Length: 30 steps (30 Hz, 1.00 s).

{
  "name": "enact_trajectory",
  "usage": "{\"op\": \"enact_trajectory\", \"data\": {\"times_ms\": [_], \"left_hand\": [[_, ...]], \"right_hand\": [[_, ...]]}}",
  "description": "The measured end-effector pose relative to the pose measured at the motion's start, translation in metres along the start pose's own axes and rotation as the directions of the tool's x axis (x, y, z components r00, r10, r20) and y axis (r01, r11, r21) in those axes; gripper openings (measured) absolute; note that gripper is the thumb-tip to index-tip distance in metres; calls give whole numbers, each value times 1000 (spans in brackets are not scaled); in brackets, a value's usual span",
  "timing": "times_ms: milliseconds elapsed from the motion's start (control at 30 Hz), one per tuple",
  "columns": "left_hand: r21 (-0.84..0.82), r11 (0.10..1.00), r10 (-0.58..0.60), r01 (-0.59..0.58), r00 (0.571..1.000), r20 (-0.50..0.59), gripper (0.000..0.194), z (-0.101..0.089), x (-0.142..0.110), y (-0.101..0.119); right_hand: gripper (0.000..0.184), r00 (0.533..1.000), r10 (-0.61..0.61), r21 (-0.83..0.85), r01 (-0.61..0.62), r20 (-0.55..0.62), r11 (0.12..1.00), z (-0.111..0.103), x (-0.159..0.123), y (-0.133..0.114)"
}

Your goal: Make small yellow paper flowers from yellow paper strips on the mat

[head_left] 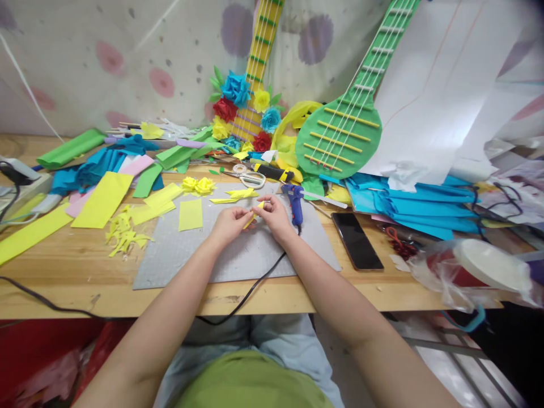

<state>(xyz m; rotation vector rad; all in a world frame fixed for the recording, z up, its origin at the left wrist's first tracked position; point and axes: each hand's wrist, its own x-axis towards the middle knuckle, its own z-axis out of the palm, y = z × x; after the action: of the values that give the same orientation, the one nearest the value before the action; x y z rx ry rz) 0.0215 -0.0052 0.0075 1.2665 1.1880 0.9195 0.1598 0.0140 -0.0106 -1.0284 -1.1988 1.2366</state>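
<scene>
Above the grey mat [178, 258], my left hand [233, 224] and my right hand [274, 214] meet, both pinching a small strip of yellow crepe paper [254, 215]. Fingers cover most of that strip. A flat yellow paper rectangle [191, 215] lies on the mat to the left of my hands. Just beyond them are twisted yellow paper pieces [238, 194]. Two or so ruffled yellow paper flowers [198, 186] sit at the mat's back left. Close to my right hand lies a blue hot glue gun [294, 204], its cord running toward the table's front edge.
Yellow scraps [125, 231] and coloured crepe sheets [102, 198] cover the left side. Scissors [250, 179] lie behind the mat. A green paper-covered instrument [342, 136] and a yellow flowered one [255, 73] lean at the back. A phone [357, 241] and a bagged cup [463, 266] lie right.
</scene>
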Motion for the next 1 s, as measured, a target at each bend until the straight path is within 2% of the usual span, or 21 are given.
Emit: {"op": "enact_trajectory", "data": {"times_ms": [167, 300, 367, 533, 700, 900, 1000], "left_hand": [[17, 999, -40, 40, 999, -3, 37, -1, 5, -5], [275, 961, 50, -20, 993, -103, 42, -6, 5, -9], [344, 938, 90, -48, 990, -105, 44, -8, 4, -9], [203, 979, 14, -15, 1000, 4, 32, -12, 2, -5], [375, 926, 53, -32, 998, -46, 36, -16, 2, -3], [313, 949, -19, 31, 999, -42, 41, -22, 2, -2], [266, 963, -14, 51, 991, -136, 46, -25, 2, -1]], "right_hand": [[38, 997, -27, -12, 26, -67, 1000, 1, -1, 0], [39, 993, -28, 29, 31, -117, 999, -1, 1, 2], [41, 991, -18, 42, 24, -129, 999, -2, 3, 3], [44, 984, -7, 59, 18, -176, 998, -6, 6, 3], [45, 985, 3, 80, 12, -175, 997, -6, 5, 2], [43, 984, 17, 106, 1, -176, 994, -6, 5, 4], [42, 979, 23, 124, 3, -204, 992, -9, 6, 4]]}}
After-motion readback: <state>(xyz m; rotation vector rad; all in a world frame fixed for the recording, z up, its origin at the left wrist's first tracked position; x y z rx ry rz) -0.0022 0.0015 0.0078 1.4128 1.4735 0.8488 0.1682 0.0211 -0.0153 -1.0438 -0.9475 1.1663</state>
